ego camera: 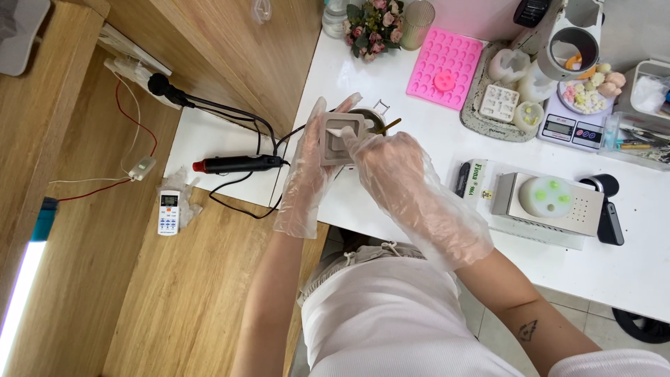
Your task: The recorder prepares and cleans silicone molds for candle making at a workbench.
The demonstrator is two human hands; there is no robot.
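Note:
Both my hands wear loose clear plastic gloves. My left hand [307,167] holds a small grey square mould [333,148] from its left side, above the white table's near left corner. My right hand [394,174] reaches in from the right, its fingertips pressed on a white piece [340,132] inside the mould. Just behind the mould sits a small metal pot [371,117] with a wooden stick in it, partly hidden by the mould.
A pink silicone mould tray [447,66], a flower bunch [375,24], a tray of white moulds [506,98], a digital scale [574,129] and a grey box [548,202] with a round green-dotted piece stand on the white table [628,258]. A heat tool [237,165] and remote [168,211] lie left.

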